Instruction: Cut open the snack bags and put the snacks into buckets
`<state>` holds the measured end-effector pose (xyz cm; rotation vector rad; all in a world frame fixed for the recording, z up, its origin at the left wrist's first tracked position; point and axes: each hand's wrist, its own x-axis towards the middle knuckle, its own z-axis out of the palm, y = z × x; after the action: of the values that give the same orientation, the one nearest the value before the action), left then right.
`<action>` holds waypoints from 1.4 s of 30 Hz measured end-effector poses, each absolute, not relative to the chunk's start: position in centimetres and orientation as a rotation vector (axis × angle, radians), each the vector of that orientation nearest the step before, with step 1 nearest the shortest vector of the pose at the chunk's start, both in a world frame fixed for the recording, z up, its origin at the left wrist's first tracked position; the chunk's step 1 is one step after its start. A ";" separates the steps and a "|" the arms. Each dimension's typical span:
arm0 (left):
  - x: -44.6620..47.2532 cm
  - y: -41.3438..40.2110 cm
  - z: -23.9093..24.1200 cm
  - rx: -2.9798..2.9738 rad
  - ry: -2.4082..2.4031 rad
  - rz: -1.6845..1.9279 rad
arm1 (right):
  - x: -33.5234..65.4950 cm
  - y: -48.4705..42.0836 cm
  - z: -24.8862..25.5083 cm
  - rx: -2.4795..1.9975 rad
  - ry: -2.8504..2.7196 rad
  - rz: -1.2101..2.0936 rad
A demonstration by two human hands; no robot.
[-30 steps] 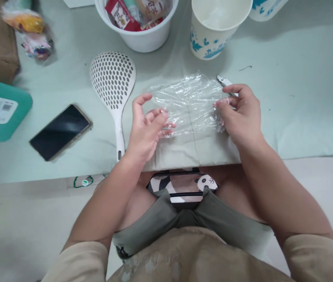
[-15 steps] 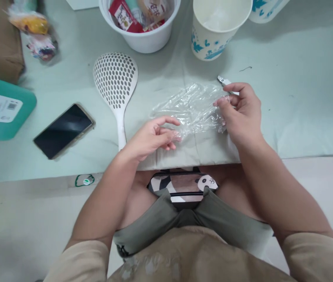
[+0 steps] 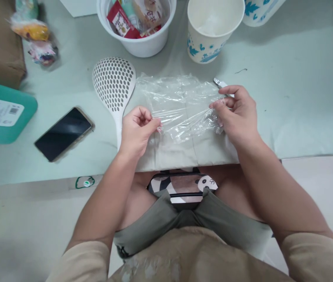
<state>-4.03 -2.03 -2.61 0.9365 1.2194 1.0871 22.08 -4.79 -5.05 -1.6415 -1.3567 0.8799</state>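
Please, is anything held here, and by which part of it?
Clear plastic film: the left hand pinches its lower left edge, the right hand its right edge.

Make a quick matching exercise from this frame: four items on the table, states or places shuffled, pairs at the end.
Things
1. clear plastic
2. skimmer
3. phone
4. white tub

States or places
A. dark-faced, lying flat
B. holding wrapped packets
C. between the left hand and the right hand, held by both
D. pierced with many holes

Pairs: 1-C, 2-D, 3-A, 4-B
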 end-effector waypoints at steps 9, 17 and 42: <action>-4.8 -0.8 -3.1 0.957 1.151 1.254 | 22.5 -4.7 -2.9 -1.728 -1.371 1.048; -5.4 2.4 -3.1 1.300 1.094 1.673 | 22.2 -5.5 -1.2 -1.576 -1.955 1.234; -2.5 1.8 -1.3 1.362 1.041 0.578 | 21.5 -8.2 -0.6 -1.325 -1.887 0.980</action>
<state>-2.49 1.77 -1.26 1.3624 1.0411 0.5781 21.50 -8.15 -0.60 -1.3250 -1.8874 0.9799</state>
